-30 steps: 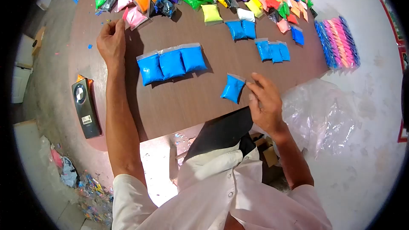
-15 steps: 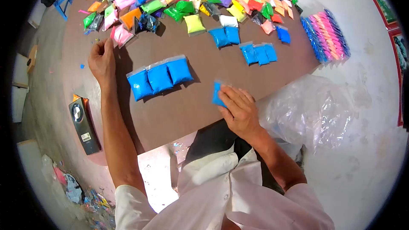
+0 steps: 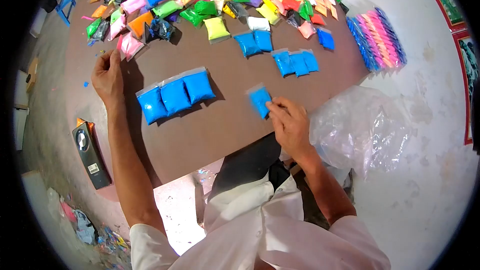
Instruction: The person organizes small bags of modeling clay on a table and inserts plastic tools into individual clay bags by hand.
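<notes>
My right hand (image 3: 292, 125) pinches a small blue packet (image 3: 260, 101) by its right edge, near the table's front. The packet's clear top strip points away from me. On the left, my left hand (image 3: 107, 77) has thumb and fingers pressed together beside a pink packet (image 3: 131, 46); whether it grips that packet's edge I cannot tell. Between my hands lies a row of three larger blue packets (image 3: 175, 98), overlapping side by side. Farther right are a pair of blue packets (image 3: 254, 43) and a row of three small blue ones (image 3: 296, 63).
A heap of many-coloured packets (image 3: 215, 7) covers the far side of the brown table (image 3: 200, 142). At the right edge are a bundle of pink and blue packets (image 3: 377, 40) and a clear plastic bag (image 3: 360, 127). A dark phone-like box (image 3: 92, 157) lies at left.
My right hand has drawn back from over the small blue packet to its right edge, exposing more of it. My left hand stays by the pink packet. The whole view has shifted slightly.
</notes>
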`<state>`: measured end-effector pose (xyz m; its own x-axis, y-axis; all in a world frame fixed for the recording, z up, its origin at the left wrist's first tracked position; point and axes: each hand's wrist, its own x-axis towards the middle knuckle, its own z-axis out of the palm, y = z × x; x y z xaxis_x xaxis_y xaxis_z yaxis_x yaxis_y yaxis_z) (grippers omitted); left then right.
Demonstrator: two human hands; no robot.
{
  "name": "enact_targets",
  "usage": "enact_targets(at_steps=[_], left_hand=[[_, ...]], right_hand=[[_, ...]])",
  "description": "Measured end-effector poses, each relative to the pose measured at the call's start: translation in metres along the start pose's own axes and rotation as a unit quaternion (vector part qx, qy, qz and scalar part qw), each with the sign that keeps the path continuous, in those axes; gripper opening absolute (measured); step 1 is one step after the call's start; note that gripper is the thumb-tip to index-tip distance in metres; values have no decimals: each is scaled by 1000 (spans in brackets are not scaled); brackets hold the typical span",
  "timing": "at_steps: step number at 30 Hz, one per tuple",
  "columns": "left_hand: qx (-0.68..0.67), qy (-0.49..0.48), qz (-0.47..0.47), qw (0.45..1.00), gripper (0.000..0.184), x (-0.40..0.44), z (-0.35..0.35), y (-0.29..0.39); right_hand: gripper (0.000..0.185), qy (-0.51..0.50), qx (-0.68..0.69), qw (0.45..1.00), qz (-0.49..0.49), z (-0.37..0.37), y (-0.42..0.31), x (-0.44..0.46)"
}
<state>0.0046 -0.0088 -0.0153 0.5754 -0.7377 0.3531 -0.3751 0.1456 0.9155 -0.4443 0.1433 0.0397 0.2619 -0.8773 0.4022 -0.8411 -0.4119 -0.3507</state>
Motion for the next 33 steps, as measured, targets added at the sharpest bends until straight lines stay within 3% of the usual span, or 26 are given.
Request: enact_targets(at_steps=[7,9,22,30,33], left_hand=[[5,-16,-16,1000,25,0,-2,4],[11,-17,-15,1000,24,1,-3,2],[18,-13,-27,999,25,1,-3,1],[38,-18,-43,998,25,1,-5,1],[6,-11,-37,999,24,2,-3,-2]], right_hand=[[24,60,15,998,20,4,30,32],[24,95,-13,995,-17,6,31,43],[27,129,-17,991,0,19,38,55],[46,44,-93,994,-33,11,39,69],[46,4,-125,992,10,9,35,71]])
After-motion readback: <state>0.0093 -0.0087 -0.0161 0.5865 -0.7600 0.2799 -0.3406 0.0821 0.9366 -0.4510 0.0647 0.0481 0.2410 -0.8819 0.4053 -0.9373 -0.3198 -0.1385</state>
